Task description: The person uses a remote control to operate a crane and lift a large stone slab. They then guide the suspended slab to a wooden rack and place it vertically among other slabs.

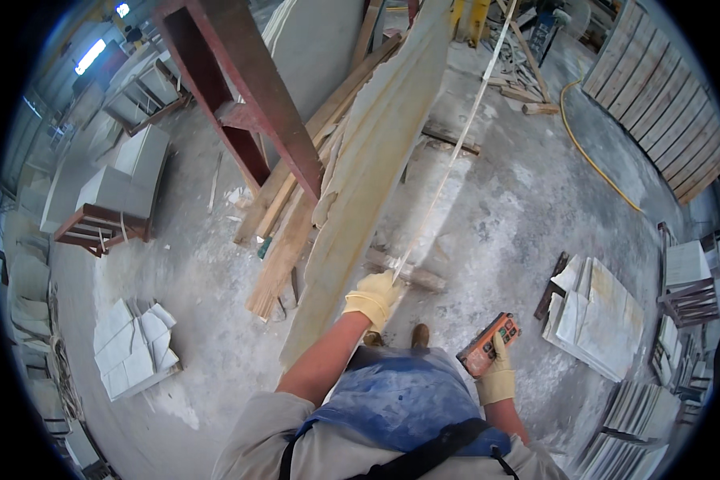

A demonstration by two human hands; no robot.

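My left hand (pixel 374 296), in a pale yellow work glove, is closed at the near end of a long, narrow pale strip (pixel 450 164). The strip runs away toward the far right; I cannot tell whether it is a thin slab seen edge-on or a strap. Left of it a large grey-brown stone slab (pixel 368 184) with a ragged upper edge stands tilted. My right hand (pixel 498 376), gloved alike, grips an orange handheld remote control (pixel 489 344) with dark buttons, the thumb lying over its face.
A red steel frame (pixel 252 96) and wooden planks (pixel 284 268) stand beside the slab. A timber block (pixel 424 278) lies beyond my boots. Stacks of stone pieces sit at left (pixel 132 352) and right (pixel 596 320). A yellow hose (pixel 592 160) crosses the floor near a slatted wooden panel (pixel 664 104).
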